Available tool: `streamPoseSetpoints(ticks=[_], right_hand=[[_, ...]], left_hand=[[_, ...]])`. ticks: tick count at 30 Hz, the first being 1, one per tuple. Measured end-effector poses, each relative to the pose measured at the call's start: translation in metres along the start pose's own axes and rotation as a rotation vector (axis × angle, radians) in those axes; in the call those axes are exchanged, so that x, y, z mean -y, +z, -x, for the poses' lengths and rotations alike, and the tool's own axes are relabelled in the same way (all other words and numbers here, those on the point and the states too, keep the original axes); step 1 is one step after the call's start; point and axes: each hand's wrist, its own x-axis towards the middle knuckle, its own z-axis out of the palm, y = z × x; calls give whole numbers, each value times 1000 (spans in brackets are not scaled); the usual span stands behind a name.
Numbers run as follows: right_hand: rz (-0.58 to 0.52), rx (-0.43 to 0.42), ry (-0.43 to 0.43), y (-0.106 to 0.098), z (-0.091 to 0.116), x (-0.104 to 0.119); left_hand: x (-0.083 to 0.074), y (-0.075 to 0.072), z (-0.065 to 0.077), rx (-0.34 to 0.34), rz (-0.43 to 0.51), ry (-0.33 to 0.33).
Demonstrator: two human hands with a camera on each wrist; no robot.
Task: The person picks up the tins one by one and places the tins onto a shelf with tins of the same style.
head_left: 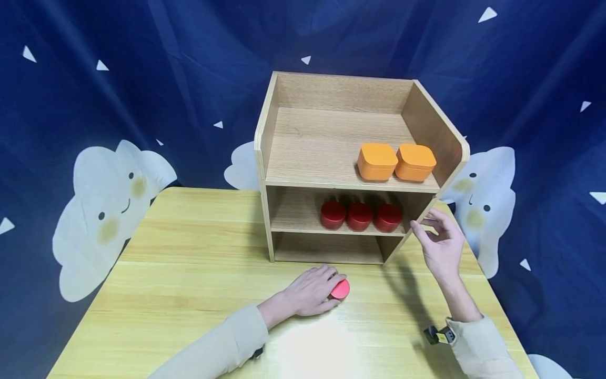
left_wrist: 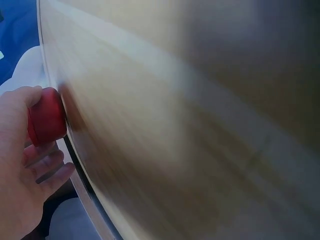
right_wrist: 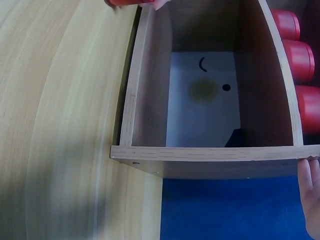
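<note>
On the table in front of the wooden shelf, my left hand grips a small round red tin. The left wrist view shows that tin between the thumb and fingers, close to the tabletop. At the shelf's right side, my right hand touches the front edge of the side panel with its fingertips. Straight fingers rest against that panel in the right wrist view. The shelf stands upright, its middle level holding three red tins in a row near the right.
Two orange square boxes sit side by side at the right of the shelf's top level. The bottom compartment is open at the front. A dark blue curtain with clouds hangs behind the wooden table.
</note>
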Motion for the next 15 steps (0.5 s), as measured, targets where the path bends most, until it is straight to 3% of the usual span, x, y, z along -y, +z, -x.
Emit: streamPoseSetpoints(ticks=[8, 15], right_hand=[[6, -2, 1, 1, 1, 1], [-3, -4, 1, 1, 1, 1]], left_hand=[[0, -6, 6, 2, 49, -31], [2, -14, 12, -15, 36, -35]])
